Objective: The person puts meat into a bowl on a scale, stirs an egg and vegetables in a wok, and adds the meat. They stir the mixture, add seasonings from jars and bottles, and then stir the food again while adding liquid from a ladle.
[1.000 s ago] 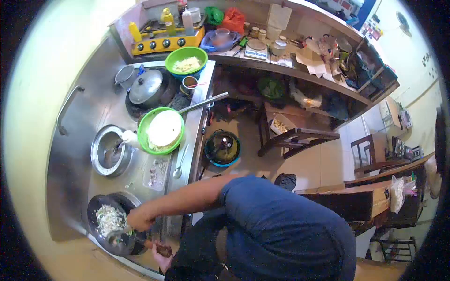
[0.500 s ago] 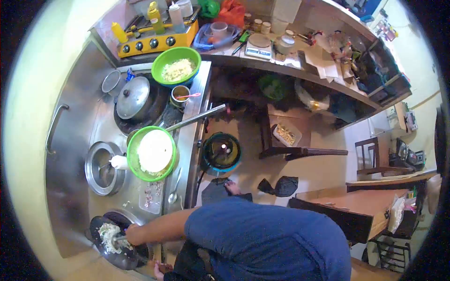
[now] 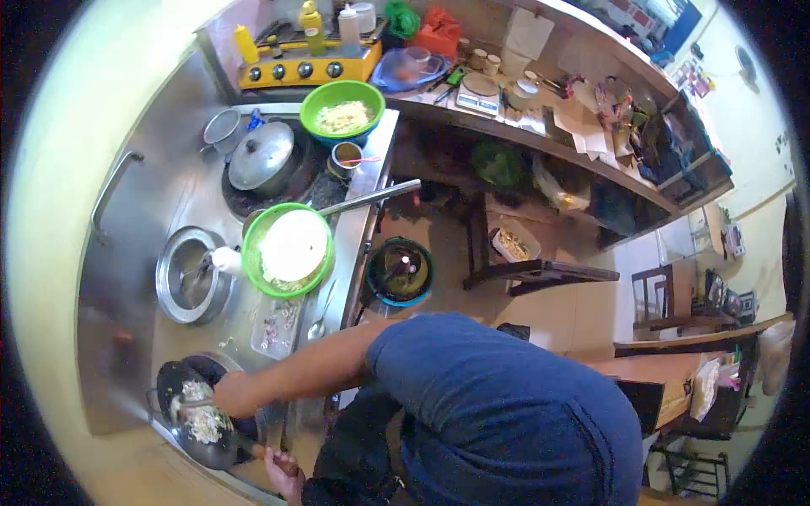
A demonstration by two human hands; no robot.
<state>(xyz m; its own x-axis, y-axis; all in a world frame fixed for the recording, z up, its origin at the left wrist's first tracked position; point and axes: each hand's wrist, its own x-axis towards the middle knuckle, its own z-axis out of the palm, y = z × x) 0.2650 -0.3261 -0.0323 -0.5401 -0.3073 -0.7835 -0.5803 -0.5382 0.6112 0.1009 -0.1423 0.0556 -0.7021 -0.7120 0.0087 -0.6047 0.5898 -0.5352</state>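
Observation:
At the lower left, a dark wok (image 3: 221, 455) is tilted over a burner, with pale, chopped food (image 3: 205, 426) flecked with green in it. My right hand (image 3: 234, 395) is closed around a metal cooking utensil (image 3: 196, 403) that reaches into the food; its working end is partly hidden. Close to the counter edge, my left hand (image 3: 285, 474) grips the wok's handle (image 3: 253, 451). Just beyond my right arm lies a clear tray (image 3: 274, 327) with small pinkish pieces, beside a metal spoon (image 3: 317, 325).
On the steel counter stand a green basin (image 3: 277, 285) holding a white round thing, a squeeze bottle (image 3: 226, 260), a metal pot (image 3: 187, 314) and a lidded pan (image 3: 263, 158). A long metal handle (image 3: 375, 196) juts past the edge. A bucket (image 3: 401, 301) sits on the floor.
My right hand and the utensil have moved up and left over the wok. The food has shifted and spread. My left hand shows more fully at the handle. The whole view has shifted slightly.

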